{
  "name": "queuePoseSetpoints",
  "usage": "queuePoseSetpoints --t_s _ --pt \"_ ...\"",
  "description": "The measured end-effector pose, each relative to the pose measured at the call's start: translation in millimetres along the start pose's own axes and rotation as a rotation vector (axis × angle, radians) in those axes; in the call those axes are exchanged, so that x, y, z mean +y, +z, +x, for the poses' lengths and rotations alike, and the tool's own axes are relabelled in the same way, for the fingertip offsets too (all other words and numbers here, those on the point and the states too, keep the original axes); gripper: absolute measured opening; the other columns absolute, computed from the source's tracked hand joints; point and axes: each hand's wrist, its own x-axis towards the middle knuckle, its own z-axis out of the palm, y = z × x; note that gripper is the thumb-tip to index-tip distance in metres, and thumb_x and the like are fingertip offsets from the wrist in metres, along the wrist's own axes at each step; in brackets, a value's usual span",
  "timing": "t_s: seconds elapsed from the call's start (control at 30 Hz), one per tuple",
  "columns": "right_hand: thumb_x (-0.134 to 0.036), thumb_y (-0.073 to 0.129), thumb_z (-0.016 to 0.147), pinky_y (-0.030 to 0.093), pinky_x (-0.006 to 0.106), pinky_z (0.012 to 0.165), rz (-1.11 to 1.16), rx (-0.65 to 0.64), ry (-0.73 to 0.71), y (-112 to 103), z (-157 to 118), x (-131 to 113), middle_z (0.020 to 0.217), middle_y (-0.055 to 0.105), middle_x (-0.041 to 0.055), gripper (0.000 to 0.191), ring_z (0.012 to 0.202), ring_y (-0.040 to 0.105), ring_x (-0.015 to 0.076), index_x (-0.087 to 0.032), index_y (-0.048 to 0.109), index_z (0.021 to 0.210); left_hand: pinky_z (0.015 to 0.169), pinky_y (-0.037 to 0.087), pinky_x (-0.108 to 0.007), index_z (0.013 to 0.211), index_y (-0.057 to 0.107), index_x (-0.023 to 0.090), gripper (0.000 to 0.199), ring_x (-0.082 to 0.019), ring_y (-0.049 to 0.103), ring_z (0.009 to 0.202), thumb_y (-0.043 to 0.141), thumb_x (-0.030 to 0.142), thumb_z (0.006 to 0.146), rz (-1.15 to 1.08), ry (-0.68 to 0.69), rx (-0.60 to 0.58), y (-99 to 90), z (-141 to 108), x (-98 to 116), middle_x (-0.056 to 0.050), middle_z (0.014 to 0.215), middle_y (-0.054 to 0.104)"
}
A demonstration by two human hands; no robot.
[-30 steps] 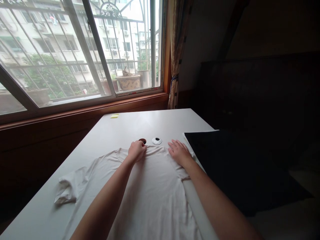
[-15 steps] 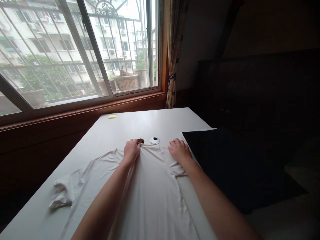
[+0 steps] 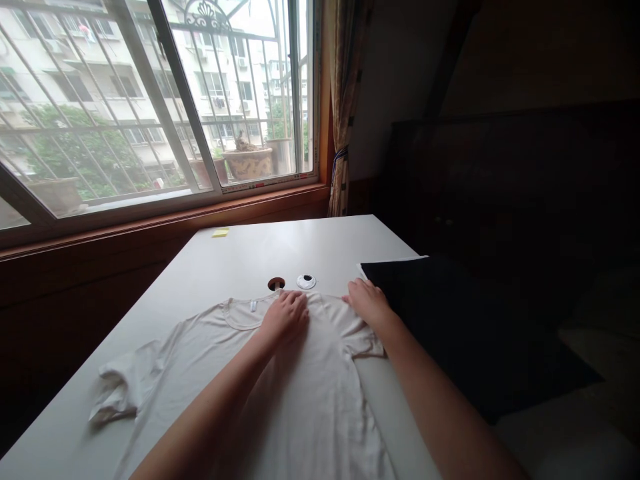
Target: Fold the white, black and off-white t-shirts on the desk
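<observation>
A white short-sleeved T-shirt (image 3: 320, 393) lies spread on a white table, its collar towards the far side and a small label showing inside the neck. My left hand (image 3: 287, 317) rests palm down on the shirt just right of the collar, fingers stretched out and flat. At the shirt's right shoulder, my right hand (image 3: 367, 300) has its fingers curled and pinched on the fabric edge, close to the right sleeve. The left sleeve (image 3: 117, 393) is bunched and partly folded up.
The white table (image 3: 300, 247) has a round hole (image 3: 277, 284) and a white ring-shaped cover (image 3: 306, 281) beyond the collar. A yellow paper slip (image 3: 220, 233) lies near the far left corner. Black cloth (image 3: 475, 327) covers the right side. A barred window (image 3: 150, 100) stands behind.
My left hand has let go of the collar edge and moved right to lie flat on the shirt, uncovering the neckline. My right hand's fingers have closed at the shoulder, slightly further right.
</observation>
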Motion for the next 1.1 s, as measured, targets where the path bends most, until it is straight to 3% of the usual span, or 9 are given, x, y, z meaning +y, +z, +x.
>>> queuePoseSetpoints --t_s 0.13,0.27,0.4,0.5,0.57,0.73,0.83,0.97,1.1 --pt "-0.035 0.062 0.101 0.048 0.042 0.089 -0.032 0.053 0.023 -2 -4 -3 0.117 0.065 0.0173 0.025 0.116 0.060 0.0332 -0.015 0.069 0.113 0.126 0.026 -0.052 0.154 0.045 0.015 0.056 -0.032 0.032 0.154 0.041 0.044 0.106 0.010 -0.024 -0.062 14.0 -2 -2 -0.013 0.163 0.042" --pt "-0.026 0.055 0.102 0.049 0.044 0.089 -0.054 0.138 0.018 -7 -8 -12 0.120 0.063 0.0187 0.021 0.114 0.059 0.0340 -0.015 0.069 0.114 0.128 0.017 -0.057 0.160 0.037 0.022 0.062 -0.030 0.021 0.158 0.033 0.053 0.107 0.042 -0.038 -0.151 16.7 2 -6 -0.009 0.170 0.029" --pt "-0.022 0.042 0.105 0.047 0.041 0.101 0.067 0.243 -0.186 -5 -8 -27 0.130 0.064 0.0158 0.031 0.117 0.059 0.0285 -0.018 0.069 0.121 0.128 0.016 -0.058 0.161 0.035 0.028 0.062 -0.029 0.018 0.159 0.028 0.057 0.107 0.063 -0.027 -0.163 17.0 3 -11 -0.006 0.171 0.025" --pt "-0.027 0.039 0.106 0.036 0.039 0.118 0.181 0.160 -0.380 10 -9 -37 0.148 0.057 0.0104 0.040 0.132 0.053 0.0244 -0.020 0.062 0.138 0.128 0.017 -0.057 0.162 0.033 0.028 0.063 -0.029 0.019 0.159 0.029 0.058 0.107 0.082 -0.030 -0.154 17.1 2 -18 -0.006 0.171 0.025" --pt "-0.033 0.038 0.107 0.029 0.042 0.123 0.197 0.099 -0.417 23 -10 -39 0.158 0.050 0.0093 0.047 0.144 0.044 0.0245 -0.020 0.055 0.148 0.128 0.018 -0.057 0.162 0.033 0.027 0.063 -0.029 0.019 0.159 0.028 0.057 0.107 0.094 -0.036 -0.145 16.2 -1 -24 -0.007 0.171 0.026" --pt "-0.052 0.028 0.108 0.016 0.050 0.128 0.185 -0.052 -0.334 39 -9 -25 0.171 0.026 0.0073 0.063 0.159 0.019 0.0251 -0.020 0.035 0.162 0.128 0.018 -0.058 0.161 0.035 0.028 0.062 -0.028 0.018 0.159 0.028 0.057 0.107 0.103 -0.065 -0.156 12.5 -5 -34 -0.006 0.172 0.024" --pt "-0.053 0.027 0.108 0.013 0.050 0.128 0.160 -0.071 -0.263 38 -7 -13 0.172 0.023 0.0064 0.063 0.159 0.017 0.0245 -0.023 0.034 0.163 0.128 0.017 -0.059 0.162 0.035 0.027 0.063 -0.029 0.017 0.160 0.027 0.058 0.107 0.089 -0.070 -0.163 11.5 -5 -34 -0.006 0.172 0.023" --pt "-0.046 0.033 0.109 0.018 0.048 0.126 0.140 0.041 -0.180 37 -6 -3 0.168 0.035 0.0084 0.053 0.155 0.027 0.0260 -0.023 0.047 0.155 0.127 0.016 -0.061 0.161 0.035 0.027 0.063 -0.030 0.017 0.160 0.027 0.058 0.107 0.071 -0.072 -0.166 11.1 -5 -33 -0.008 0.172 0.023" --pt "-0.037 0.047 0.105 0.032 0.040 0.117 0.123 0.211 -0.112 31 -9 -1 0.153 0.054 0.0112 0.042 0.138 0.047 0.0268 -0.020 0.060 0.142 0.127 0.017 -0.060 0.161 0.036 0.028 0.063 -0.029 0.016 0.160 0.028 0.058 0.106 0.068 -0.074 -0.166 10.7 -5 -33 -0.007 0.172 0.023"
